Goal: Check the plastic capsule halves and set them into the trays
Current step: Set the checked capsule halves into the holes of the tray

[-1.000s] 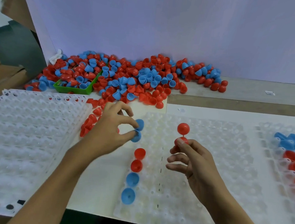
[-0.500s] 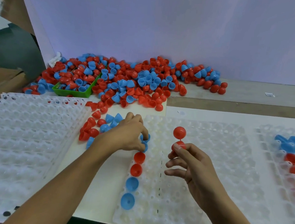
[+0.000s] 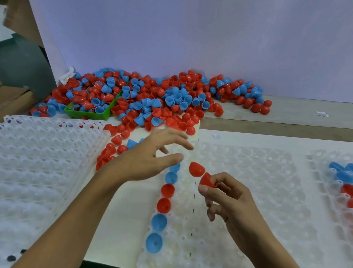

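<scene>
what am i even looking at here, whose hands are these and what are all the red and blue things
This is one picture from a camera worn on a person's head, looking down at their own two bare hands at a worktable. No robot is involved.

The red and blue things are plastic capsule halves. A big loose pile lies at the back, partly spilling over a green bin. The person sorts them into clear plastic trays with rows of pockets. The middle tray already holds a column of six halves, blue and red.

The right hand pinches a joined pair of red halves above that tray. The left hand hovers with fingers spread, holding nothing. Another empty tray sits at the left, and a partly filled one at the right edge.
</scene>
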